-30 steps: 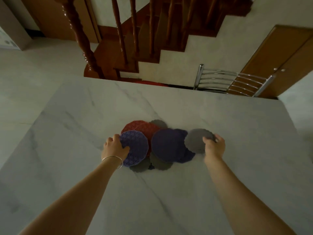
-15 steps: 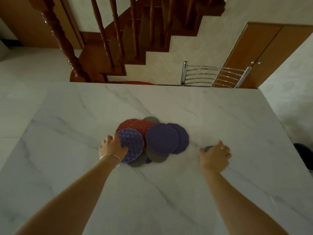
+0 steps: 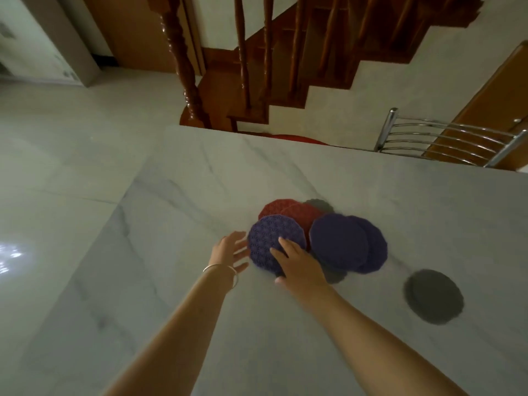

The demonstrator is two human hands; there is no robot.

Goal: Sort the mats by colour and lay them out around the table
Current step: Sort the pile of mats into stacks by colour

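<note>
A heap of round mats lies on the marble table (image 3: 200,324). A patterned purple mat (image 3: 271,238) sits on top at the left, two red mats (image 3: 297,212) behind it, two plain purple mats (image 3: 340,241) at the right, grey mats (image 3: 320,204) peeking out behind and below. One grey mat (image 3: 434,295) lies alone to the right of the heap. My right hand (image 3: 300,264) rests on the near edge of the patterned purple mat, thumb at its rim. My left hand (image 3: 231,250) hovers just left of that mat, fingers spread, holding nothing.
A chrome-backed chair (image 3: 445,138) stands at the table's far right edge. A wooden staircase with turned balusters (image 3: 183,67) rises beyond the far edge, and a red object (image 3: 297,138) shows just past it. Pale tiled floor lies to the left.
My right hand left the grey mat on the table at the right and came across onto the patterned purple mat. My left hand lifted off that mat and opened.
</note>
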